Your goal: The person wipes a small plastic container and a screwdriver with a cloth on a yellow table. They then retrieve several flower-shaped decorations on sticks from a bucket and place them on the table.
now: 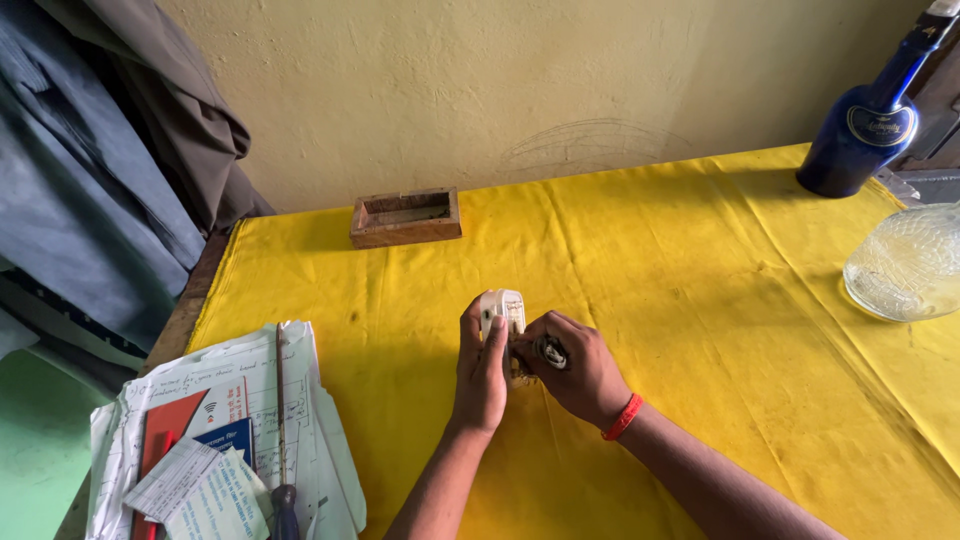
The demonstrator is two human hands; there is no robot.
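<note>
Both hands met at tabletop centre over the yellow cloth [700,300]. The left hand [482,375] gripped a small white plastic device [503,305], fingers wrapped round its side, holding it upright just above the cloth. The right hand [575,375] was closed on a small dark metallic part [551,351] pressed against the device's lower edge; what the part was could not be told. Judgement: the work went best with the left hand bracing the device steady and close to the cloth, while the right fingertips worked the small part with short, controlled moves, so nothing slipped or dropped. The device looked boxy with rounded corners, off-white and ribbed on its top face, mostly hidden by the fingers. A red band [622,417] sat on the right wrist. Around them: a wooden box [405,217] near the wall, a blue bottle [865,125] and a clear glass bottle [905,265] at far right, a stack of papers [215,440] with a screwdriver [284,480] at near left, well apart from the hands.
</note>
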